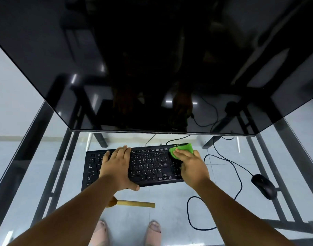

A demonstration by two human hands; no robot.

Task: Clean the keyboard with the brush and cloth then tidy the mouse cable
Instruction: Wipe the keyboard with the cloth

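Your left hand (pixel 116 167) lies flat, fingers straight, on the keyboard (pixel 148 166), likely pinning it against sliding on the glass table (pixel 170 197). Your right hand (pixel 191 166) presses the green cloth (pixel 183 149) onto the far right corner, fingers fairly flat. Brush (pixel 134 203) lies aside, near edge. Mouse (pixel 264 186) right, cable (pixel 189 215) looped loose. No containers in view.
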